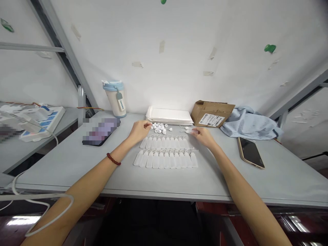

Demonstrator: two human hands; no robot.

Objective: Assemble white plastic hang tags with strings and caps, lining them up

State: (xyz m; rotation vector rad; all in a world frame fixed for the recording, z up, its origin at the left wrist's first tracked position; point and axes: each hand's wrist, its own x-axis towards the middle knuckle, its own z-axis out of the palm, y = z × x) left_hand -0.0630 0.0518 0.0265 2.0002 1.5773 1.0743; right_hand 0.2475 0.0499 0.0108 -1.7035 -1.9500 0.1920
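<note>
Caps [160, 128] beside left fingers [148, 124]; whitish piece [188, 131] between right fingers [196, 130].

Bottles [164, 160]: are lying mostly in two rows on the desk [164, 182], one before the other.
Caps [159, 127]: are sitting in a heap behind the rear row.
Packet [170, 115]: is lying behind the caps, near the wall [184, 27].
Box [208, 112]: is standing right of the packet.
Cloth [251, 124]: is lying right of the box.
Right phone [251, 152]: is lying before the cloth.
Left phone [101, 132]: is lying left of the bottles (the cup [115, 100] is standing behind it).
</note>
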